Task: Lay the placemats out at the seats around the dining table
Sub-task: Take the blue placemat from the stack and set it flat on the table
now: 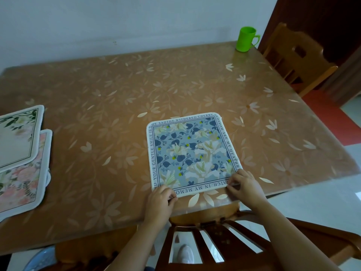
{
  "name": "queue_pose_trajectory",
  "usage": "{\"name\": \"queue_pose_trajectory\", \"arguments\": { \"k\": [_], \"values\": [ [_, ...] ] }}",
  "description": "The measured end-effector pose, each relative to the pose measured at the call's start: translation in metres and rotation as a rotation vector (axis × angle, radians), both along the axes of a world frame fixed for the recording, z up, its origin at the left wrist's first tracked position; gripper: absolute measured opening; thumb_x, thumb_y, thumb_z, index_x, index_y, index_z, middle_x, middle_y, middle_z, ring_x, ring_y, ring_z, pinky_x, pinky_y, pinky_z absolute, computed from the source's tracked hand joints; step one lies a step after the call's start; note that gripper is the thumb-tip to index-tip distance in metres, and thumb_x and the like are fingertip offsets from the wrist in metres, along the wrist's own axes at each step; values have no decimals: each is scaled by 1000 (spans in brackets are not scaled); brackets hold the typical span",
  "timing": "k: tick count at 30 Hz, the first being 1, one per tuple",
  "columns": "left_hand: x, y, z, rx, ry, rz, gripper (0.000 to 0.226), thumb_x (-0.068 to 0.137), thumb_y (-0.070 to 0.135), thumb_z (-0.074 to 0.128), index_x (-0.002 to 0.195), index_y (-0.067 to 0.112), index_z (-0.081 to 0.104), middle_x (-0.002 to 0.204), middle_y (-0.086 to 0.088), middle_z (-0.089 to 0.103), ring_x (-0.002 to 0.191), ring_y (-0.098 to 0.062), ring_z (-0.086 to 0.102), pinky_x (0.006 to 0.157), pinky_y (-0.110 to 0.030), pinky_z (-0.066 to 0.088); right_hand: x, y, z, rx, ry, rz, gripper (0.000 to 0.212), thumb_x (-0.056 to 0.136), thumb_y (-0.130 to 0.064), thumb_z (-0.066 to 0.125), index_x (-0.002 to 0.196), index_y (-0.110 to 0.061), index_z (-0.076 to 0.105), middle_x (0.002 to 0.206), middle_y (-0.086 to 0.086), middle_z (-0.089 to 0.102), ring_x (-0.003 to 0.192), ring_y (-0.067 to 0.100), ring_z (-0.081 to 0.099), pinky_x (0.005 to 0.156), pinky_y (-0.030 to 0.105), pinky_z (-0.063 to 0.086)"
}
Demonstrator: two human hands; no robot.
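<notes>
Your left hand (pixel 160 197) and right hand (pixel 243 185) each pinch a near corner of the blue floral placemat (pixel 192 151), flat on the table (pixel 117 90), 2 more stacked left.

Blue floral placemat (pixel 192 153) with lettered border, pink floral placemats (pixel 21 169), green mug (pixel 246 39), petal-patterned orange table (pixel 117 90).

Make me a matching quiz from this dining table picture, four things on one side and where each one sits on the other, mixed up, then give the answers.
Things:
1. blue floral placemat
2. green mug
3. stack of floral placemats
4. wooden chair

Places:
A. far right corner of the table
B. left edge of the table
C. near edge, held at its two near corners by the left hand and right hand
D. on the floor beyond the table's right side

Pairs: 1-C, 2-A, 3-B, 4-D
</notes>
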State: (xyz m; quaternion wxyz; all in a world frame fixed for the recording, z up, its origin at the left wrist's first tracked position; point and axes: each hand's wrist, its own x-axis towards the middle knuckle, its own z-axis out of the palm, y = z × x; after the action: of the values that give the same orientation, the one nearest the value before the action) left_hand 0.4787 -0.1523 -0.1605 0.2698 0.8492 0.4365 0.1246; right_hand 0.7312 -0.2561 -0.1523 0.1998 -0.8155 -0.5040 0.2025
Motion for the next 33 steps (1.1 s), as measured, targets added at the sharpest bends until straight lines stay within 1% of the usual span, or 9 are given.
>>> {"name": "queue_pose_trajectory", "arguments": {
  "k": [11,15,18,20,21,23,25,28,33],
  "values": [
    [-1,2,-2,-7,27,-11,7,79,18,67,82,13,62,91,-1,59,90,-17,53,78,-26,40,1,1,-2,-25,-54,2,8,75,-19,69,78,-16,63,96,2,57,90,18,45,75,29,35],
    [-4,2,-6,59,-3,-16,27,75,18,71,100,11,64,110,-8,59,106,-26,52,92,-34,38,-3,1,-3,-12,-88,18,12,76,-22,68,86,-19,62,99,1,54,94,20,45,82,35,36],
    [-2,5,-12,28,67,-96,39,89,33,52,126,24,48,145,6,27,137,-18,15,110,-36,14,-3,2,-1,-10,-67,9,25,73,-26,72,95,-20,63,102,2,54,98,23,47,86,38,38],
    [0,10,-19,20,167,-169,47,93,41,37,138,33,25,149,13,1,137,-10,-14,110,-35,-3,-7,6,-1,-2,-36,38,37,72,-34,73,105,-24,62,114,1,53,109,22,44,96,41,35],
    [2,12,-21,30,223,-193,50,94,44,30,139,37,11,149,14,-8,135,-10,-21,110,-35,-9,-11,10,-3,-21,-33,80,43,74,-38,70,113,-28,58,127,-1,49,120,23,39,104,43,28],
    [6,16,-23,65,313,-216,52,94,46,23,135,42,-9,148,12,-18,135,-14,-26,108,-38,-16,-23,15,-12,-128,-77,190,57,82,-51,54,133,-41,31,150,-9,15,140,23,6,113,47,3],
    [11,23,-25,105,373,-222,53,93,49,19,132,43,-17,149,9,-20,135,-18,-28,107,-44,-17,-36,18,-23,-209,-181,235,61,84,-64,29,132,-52,-5,148,-13,-17,136,20,-24,109,48,-14],
    [19,38,-27,123,425,-227,56,87,60,11,129,47,-24,149,9,-24,133,-17,-32,108,-50,-13,-41,19,-30,-221,-255,221,61,78,-72,9,131,-52,-13,148,-10,-19,134,23,-28,108,50,-14],
    [36,66,-28,121,464,-220,62,74,73,-6,125,49,-31,144,8,-34,132,-20,-35,106,-53,-16,-30,49,-28,-237,-268,285,64,75,-75,5,132,-53,-15,148,-13,-23,135,22,-29,106,54,-17]
  ]
}}
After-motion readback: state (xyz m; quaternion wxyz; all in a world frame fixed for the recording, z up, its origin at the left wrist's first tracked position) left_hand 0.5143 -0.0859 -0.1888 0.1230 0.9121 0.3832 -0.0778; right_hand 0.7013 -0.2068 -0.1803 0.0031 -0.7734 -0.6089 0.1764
